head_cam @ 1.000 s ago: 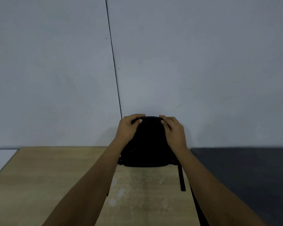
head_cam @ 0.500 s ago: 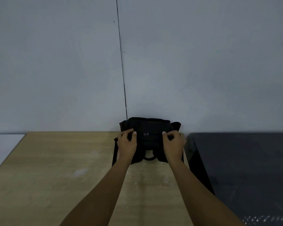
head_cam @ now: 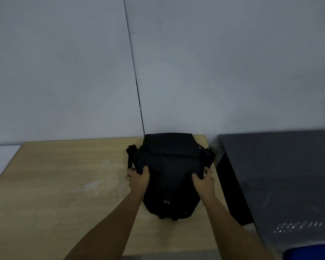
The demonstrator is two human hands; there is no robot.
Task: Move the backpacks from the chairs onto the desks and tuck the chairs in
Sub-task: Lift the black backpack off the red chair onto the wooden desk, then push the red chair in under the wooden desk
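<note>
Black fabric backpack (head_cam: 170,177) flat on the pale wooden desk (head_cam: 68,184), far right, near the grey wall (head_cam: 64,72). Left hand (head_cam: 138,180) and right hand (head_cam: 204,182) clamped on its sides, fingers curled into the cloth. Risk: sliding off the right edge beside the dark grey desk (head_cam: 281,175) if nudged.

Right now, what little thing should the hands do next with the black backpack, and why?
Probably let go. The black backpack already lies flat on the wooden desk near the wall, with the left hand and right hand gripping its sides. Once released, the hands are free to push in the chair, which is out of view.
</note>
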